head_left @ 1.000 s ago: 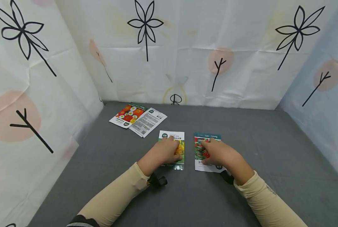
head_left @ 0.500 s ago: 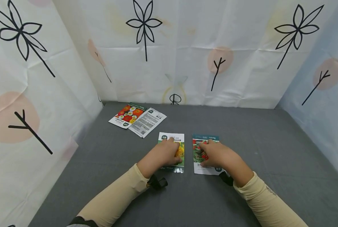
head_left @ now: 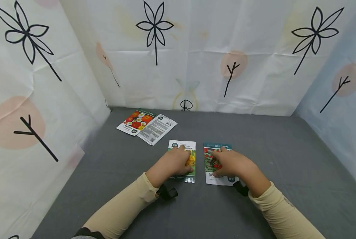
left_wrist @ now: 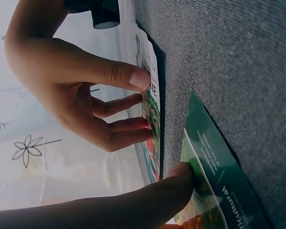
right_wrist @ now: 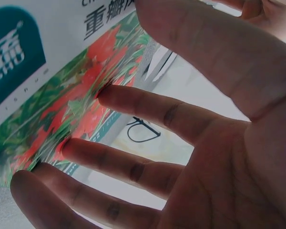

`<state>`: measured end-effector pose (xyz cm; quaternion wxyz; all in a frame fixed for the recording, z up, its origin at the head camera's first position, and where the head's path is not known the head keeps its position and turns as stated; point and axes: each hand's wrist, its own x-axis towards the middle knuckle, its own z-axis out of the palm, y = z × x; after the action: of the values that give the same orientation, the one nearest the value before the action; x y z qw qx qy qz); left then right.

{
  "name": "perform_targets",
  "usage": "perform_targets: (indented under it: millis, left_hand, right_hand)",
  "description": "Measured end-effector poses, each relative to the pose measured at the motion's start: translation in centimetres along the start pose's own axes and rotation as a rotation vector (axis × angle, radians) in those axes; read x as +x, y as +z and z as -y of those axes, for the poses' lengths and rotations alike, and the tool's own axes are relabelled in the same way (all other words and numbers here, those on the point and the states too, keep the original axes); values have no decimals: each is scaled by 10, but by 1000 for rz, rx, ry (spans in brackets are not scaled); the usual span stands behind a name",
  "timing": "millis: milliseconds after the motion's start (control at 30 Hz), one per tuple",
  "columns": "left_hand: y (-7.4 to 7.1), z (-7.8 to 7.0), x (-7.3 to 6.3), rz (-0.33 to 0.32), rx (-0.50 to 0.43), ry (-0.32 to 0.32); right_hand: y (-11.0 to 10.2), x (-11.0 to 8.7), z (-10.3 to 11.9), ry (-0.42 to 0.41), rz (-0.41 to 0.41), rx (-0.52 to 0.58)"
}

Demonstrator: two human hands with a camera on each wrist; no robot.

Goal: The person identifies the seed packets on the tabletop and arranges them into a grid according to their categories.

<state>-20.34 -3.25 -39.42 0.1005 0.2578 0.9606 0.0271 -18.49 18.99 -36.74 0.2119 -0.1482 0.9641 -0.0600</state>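
two bare hands were set down on two flower packets lying flat near the middle of the grey worktop. the left hand rested on the yellow packet, its fingers reaching toward the far white end and its thumb lower down near the right edge. that hand was loosely spread, the tips touching the printed front. the packet's dark green strip lay at the end nearer the person.

the right hand rested on the red packet, just beside the yellow one with a strip of worktop between them. its fingers were relaxed and spread apart, the tips resting on the picture of red blooms and green leaves. this packet lay the other way round, teal strip far and white end near. both hands were easy rather than clenched, simply touching the fronts.

farther back on the left, a mixed-flower packet and a text-covered packet lay slanted and touching. the person wore a cream left sleeve and a cream right sleeve, with a black device at the left wrist. behind the worktop hung a pale cloth printed with black line-drawn flowers and twigs over peach circles.
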Motion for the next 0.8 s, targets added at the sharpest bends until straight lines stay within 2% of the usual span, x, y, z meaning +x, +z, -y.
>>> perform_targets:
  millis: [233, 567, 800]
  left_hand:
    - [1, 3, -1, -32, 38, 25]
    - [0, 2, -1, -12, 2, 17]
    - [0, 5, 0, -33, 1, 36]
  right_hand:
    - [-1, 3, -4, -14, -9, -32]
    - [0, 2, -10, -26, -29, -38]
    - [-2, 2, -10, -13, -6, -24]
